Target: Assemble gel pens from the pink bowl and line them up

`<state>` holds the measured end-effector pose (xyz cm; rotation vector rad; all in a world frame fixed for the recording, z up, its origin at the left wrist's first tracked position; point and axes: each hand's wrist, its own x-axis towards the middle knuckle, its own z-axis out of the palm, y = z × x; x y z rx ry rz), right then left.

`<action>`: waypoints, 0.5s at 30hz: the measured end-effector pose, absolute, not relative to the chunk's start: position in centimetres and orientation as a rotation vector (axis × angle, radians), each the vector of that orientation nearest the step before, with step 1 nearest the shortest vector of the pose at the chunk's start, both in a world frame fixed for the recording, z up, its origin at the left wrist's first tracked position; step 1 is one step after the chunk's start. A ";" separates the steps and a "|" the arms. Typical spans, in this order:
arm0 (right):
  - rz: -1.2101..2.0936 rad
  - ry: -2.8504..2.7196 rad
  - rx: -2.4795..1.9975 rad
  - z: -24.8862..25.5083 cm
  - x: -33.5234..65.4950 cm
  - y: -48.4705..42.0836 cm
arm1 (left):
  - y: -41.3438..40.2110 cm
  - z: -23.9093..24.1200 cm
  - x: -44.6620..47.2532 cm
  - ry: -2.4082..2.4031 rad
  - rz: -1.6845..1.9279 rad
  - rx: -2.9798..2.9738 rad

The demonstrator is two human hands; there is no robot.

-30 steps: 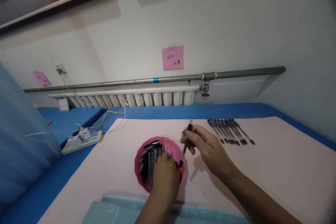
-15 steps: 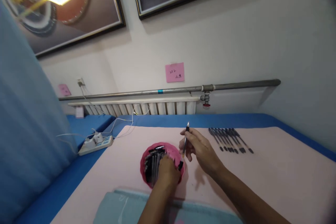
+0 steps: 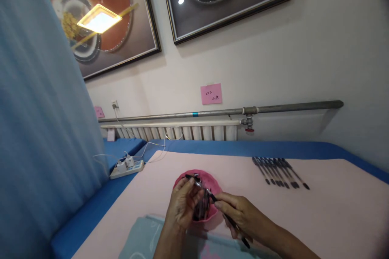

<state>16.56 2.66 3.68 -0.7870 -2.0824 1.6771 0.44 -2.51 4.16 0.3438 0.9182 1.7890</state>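
Observation:
My right hand [image 3: 240,212] grips a black pen [image 3: 230,220], which slants with its tip end up and to the left. Between the fingertips of my left hand [image 3: 184,202] is a small dark and clear piece that looks like a pen cap [image 3: 194,180]. The pen's tip end meets or nearly meets this cap; the exact contact is too small to tell. Under both hands stands a pink bowl [image 3: 214,182] with a scalloped rim. Dark pen parts [image 3: 202,208] lie inside it, partly hidden by my left hand.
Several black pens [image 3: 278,172] lie in a slanted row on the pink table cover [image 3: 328,206] at right. A light blue cloth [image 3: 139,234] lies in front. A power strip [image 3: 127,168] with plugs sits at left, near a blue curtain [image 3: 54,121].
My left hand has come up out of the bowl with the cap. My right hand has lowered the pen and tipped it toward the left hand. The view has shifted.

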 end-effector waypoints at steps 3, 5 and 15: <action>1.636 -2.087 -0.708 3.8 16.5 2.4 | -2.8 4.2 1.4 0.912 1.743 0.361; 1.616 -2.094 -0.675 3.9 16.5 2.5 | -3.0 4.1 1.8 0.942 1.739 0.372; 1.495 -1.845 -0.757 2.4 15.9 1.2 | -3.6 2.1 4.8 0.958 1.684 0.424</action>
